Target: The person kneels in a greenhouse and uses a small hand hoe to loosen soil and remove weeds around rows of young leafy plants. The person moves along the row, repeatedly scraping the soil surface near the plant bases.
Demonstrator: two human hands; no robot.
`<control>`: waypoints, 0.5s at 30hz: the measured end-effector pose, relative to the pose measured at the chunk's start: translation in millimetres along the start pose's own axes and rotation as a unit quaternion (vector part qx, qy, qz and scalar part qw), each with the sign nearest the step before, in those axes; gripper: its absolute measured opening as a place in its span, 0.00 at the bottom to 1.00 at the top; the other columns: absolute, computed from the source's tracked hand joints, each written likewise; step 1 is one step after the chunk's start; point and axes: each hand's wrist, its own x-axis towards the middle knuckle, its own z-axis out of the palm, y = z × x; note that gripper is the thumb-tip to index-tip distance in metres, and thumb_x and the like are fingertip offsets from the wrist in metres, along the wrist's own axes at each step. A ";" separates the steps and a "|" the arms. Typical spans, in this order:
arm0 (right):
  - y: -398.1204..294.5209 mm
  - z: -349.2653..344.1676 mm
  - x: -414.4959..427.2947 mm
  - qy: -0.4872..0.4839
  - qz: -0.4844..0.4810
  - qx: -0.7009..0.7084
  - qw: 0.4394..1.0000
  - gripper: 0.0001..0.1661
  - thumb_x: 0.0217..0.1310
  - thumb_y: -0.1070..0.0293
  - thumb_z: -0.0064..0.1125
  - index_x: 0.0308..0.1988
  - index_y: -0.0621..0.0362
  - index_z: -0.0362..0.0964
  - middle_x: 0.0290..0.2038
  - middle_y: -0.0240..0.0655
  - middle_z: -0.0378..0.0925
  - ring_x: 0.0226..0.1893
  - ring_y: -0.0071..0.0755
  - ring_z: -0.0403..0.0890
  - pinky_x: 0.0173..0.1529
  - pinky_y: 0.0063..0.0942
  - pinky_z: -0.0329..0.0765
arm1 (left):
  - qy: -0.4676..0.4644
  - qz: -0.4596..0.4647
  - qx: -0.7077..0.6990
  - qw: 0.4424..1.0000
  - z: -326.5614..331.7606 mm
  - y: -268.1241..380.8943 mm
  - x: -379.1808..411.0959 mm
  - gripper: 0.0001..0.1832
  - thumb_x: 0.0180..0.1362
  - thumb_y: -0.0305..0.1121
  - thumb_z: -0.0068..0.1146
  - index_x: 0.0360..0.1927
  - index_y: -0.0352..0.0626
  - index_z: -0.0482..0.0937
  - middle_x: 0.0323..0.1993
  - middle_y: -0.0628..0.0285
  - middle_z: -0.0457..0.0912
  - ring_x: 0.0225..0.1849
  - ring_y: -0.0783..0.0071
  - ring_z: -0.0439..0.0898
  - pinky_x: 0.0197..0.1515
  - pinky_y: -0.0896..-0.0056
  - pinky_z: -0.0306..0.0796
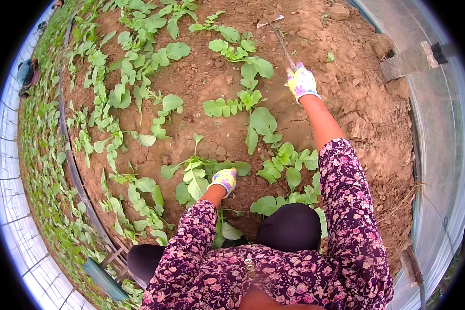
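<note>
My right hand (pixel 303 82), in a flower-patterned glove, is closed around the handle of a small hand hoe (pixel 280 40). The arm reaches forward, and the hoe's metal blade is at the far end over the brown soil (pixel 317 124). My left hand (pixel 224 180), gloved the same way, is low beside a broad-leaved green plant (pixel 195 179). Its fingers look curled, but they are mostly hidden, so whether they hold a leaf is unclear. Between the hands, a row of lobed-leaf plants (pixel 249 99) grows in the soil.
Clear plastic sheeting (pixel 434 155) borders the bed on the right, with a concrete block (pixel 409 62) against it. Denser plant rows (pixel 118 97) stand left, before a dark edging strip (pixel 68 135). Another person (pixel 27 75) is at the far left. My knee (pixel 288 228) is close to plants.
</note>
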 end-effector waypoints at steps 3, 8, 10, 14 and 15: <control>-8.2 6.6 15.0 -0.010 0.009 0.012 1.000 0.23 0.62 0.54 0.48 0.48 0.62 0.67 0.42 0.54 0.77 0.46 0.56 0.77 0.50 0.46 0.73 | 0.012 0.006 0.001 1.000 -1.0 0.6 -1.1 0.16 0.54 0.36 0.56 0.44 0.40 0.74 0.42 0.48 0.80 0.47 0.49 0.78 0.48 0.55 0.71; 14.2 21.1 -8.0 -0.015 0.008 0.011 1.000 0.24 0.62 0.54 0.48 0.49 0.63 0.67 0.42 0.54 0.77 0.46 0.57 0.77 0.51 0.46 0.72 | 0.011 0.006 -0.003 1.000 -2.9 0.8 -4.2 0.16 0.53 0.36 0.56 0.43 0.40 0.74 0.41 0.48 0.80 0.46 0.49 0.78 0.47 0.55 0.71; 24.1 17.4 -33.3 -0.034 0.011 0.007 0.999 0.23 0.62 0.55 0.49 0.49 0.62 0.67 0.42 0.55 0.77 0.46 0.58 0.76 0.51 0.47 0.72 | 0.016 0.006 -0.006 1.000 1.9 -2.6 -2.6 0.16 0.53 0.36 0.56 0.43 0.40 0.74 0.41 0.48 0.80 0.46 0.49 0.78 0.47 0.54 0.71; 52.2 4.7 -88.5 -0.033 0.018 0.011 0.999 0.24 0.61 0.57 0.50 0.52 0.61 0.66 0.40 0.56 0.77 0.45 0.59 0.77 0.49 0.46 0.72 | 0.016 0.012 -0.013 1.000 2.4 -0.9 1.5 0.15 0.53 0.35 0.56 0.43 0.40 0.74 0.41 0.48 0.80 0.46 0.49 0.78 0.47 0.54 0.71; 54.3 -0.9 -107.5 -0.051 0.031 0.022 0.998 0.24 0.61 0.57 0.50 0.52 0.62 0.66 0.39 0.56 0.77 0.44 0.59 0.77 0.49 0.46 0.72 | 0.014 0.013 -0.017 1.000 3.4 -0.5 0.3 0.15 0.53 0.35 0.56 0.43 0.40 0.74 0.40 0.48 0.80 0.46 0.49 0.78 0.47 0.54 0.71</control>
